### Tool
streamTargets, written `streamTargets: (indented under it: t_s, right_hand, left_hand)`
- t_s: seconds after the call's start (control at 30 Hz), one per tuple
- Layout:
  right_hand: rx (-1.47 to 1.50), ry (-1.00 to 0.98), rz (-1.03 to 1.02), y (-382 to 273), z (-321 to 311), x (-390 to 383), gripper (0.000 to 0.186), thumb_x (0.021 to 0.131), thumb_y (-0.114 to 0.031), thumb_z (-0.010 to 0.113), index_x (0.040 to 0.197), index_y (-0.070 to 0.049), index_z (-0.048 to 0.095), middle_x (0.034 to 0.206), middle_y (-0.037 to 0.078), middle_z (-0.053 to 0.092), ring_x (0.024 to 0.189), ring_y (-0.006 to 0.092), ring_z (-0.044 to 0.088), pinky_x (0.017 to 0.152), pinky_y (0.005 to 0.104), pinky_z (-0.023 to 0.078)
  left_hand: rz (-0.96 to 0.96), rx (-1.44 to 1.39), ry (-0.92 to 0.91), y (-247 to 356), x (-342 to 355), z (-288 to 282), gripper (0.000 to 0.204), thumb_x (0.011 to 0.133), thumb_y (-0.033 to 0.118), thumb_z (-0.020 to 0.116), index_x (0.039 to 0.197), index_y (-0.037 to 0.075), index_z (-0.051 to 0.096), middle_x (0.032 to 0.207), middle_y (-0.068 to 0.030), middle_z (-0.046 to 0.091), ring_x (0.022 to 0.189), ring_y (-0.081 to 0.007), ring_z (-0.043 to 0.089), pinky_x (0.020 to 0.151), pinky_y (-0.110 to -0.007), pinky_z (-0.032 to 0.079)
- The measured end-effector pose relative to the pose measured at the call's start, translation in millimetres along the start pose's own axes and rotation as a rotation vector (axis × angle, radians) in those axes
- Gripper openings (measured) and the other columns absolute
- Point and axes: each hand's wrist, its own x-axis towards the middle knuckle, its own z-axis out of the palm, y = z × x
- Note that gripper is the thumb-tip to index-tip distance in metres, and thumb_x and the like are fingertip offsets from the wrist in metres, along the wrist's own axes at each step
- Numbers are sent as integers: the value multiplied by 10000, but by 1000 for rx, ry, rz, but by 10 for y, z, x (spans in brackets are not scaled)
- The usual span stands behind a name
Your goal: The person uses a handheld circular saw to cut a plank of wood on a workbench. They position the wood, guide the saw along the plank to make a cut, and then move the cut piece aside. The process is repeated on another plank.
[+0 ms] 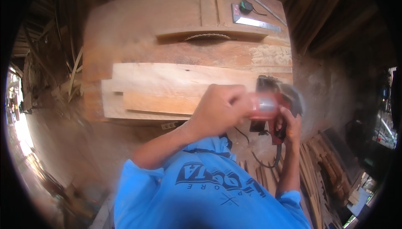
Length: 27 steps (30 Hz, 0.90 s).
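Note:
My left hand [222, 108] is closed on the red, cylindrical motor end of a red and black handheld power saw [276, 97]; that end is blurred. My right hand [289, 122] is wrapped round the saw's handle, and a black cord hangs below it. The saw is at the right front edge of the wooden workbench [113, 28], beside pale boards [161, 76] lying lengthwise, with a narrower strip [163, 103] along their near side.
A toothed blade [207, 36] pokes up beside a wooden batten [169, 37] on the bench. A metal square [255, 23] and green tape measure [245, 6] lie at back right. Stacked planks [318, 157] lean at lower right; offcuts [71, 74] pile up on the left.

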Motion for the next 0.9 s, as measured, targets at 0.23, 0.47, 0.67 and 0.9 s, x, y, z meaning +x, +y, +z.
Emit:
streamTargets:
  t_s: [0.23, 0.47, 0.67, 0.9]
  right_hand:
    - [-5, -8, -30, 35, -42, 15, 221, 960, -266, 734, 942, -48, 704, 625, -10, 562, 487, 99, 513, 471, 268, 397]
    - [-11, -1, -23, 4, -28, -4, 225, 959, -273, 740, 929, -54, 697, 625, -13, 561, 494, 95, 514, 475, 266, 393]
    - [-13, -11, -31, 11, -30, 3, 221, 964, -269, 740, 931, -55, 699, 626, -15, 563, 496, 95, 516, 477, 267, 401]
    - [8, -14, -24, -8, -21, -28, 216, 966, -263, 739, 968, -50, 703, 628, -16, 569, 491, 92, 523, 459, 265, 403]
  left_hand:
    - [-53, -260, 83, -668, 93, -54, 429, 1065, 322, 608, 769, 11, 631, 714, -65, 662, 604, -111, 631, 620, -258, 501]
    - [-51, -255, 90, -719, 82, -38, 427, 1063, 329, 615, 773, 16, 634, 713, -57, 657, 617, -110, 627, 628, -263, 502]
    - [-9, -213, 105, -779, 77, -37, 433, 1064, 336, 618, 765, 22, 632, 712, -56, 655, 633, -110, 619, 643, -262, 501]
    - [-171, -255, 8, -319, -167, -78, 404, 1096, 387, 573, 1106, -9, 652, 802, -69, 660, 755, -143, 635, 916, -355, 539]
